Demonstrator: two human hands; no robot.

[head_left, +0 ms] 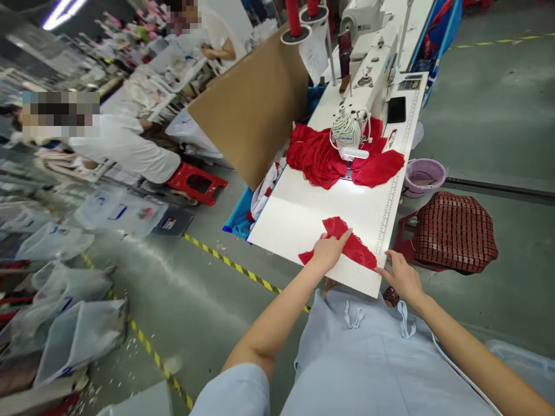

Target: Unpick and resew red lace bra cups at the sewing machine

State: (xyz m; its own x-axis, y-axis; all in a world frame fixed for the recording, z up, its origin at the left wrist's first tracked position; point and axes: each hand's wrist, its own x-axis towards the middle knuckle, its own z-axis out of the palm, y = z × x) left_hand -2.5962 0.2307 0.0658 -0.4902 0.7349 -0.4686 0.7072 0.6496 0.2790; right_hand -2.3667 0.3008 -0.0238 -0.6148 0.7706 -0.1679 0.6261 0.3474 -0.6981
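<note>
Red fabric occupies my white bench (295, 202) in two places: one small lace-edged piece (358, 251) near the edge closest to me, and one gathered heap (314, 156) around the foot of the sewing machine (347, 130). Two hands, both mine, are at the small piece. The left hand (332, 251) lies palm down across it, one forefinger extended along the cloth; whether the curled fingers pinch any of it I cannot tell. The right hand (403, 277) is at the bench's right corner, its thumb beside the pointed end of the piece and its fingers spread, not clenched.

Beyond the heap, on the right side of the bench, are one dark phone (396, 110) and, farther off, one calculator (410, 84). Two red thread cones (293, 20) stand at the far left, above one brown board (260, 104) that rises along the bench's left side. On the floor to the right are one purple basket (425, 176) and one stool with a woven brown cover (455, 234). To the left, two people in white tops are visible: one person (130, 147) on a red stool (199, 182), and one worker (221, 43) farther back, behind the board.
</note>
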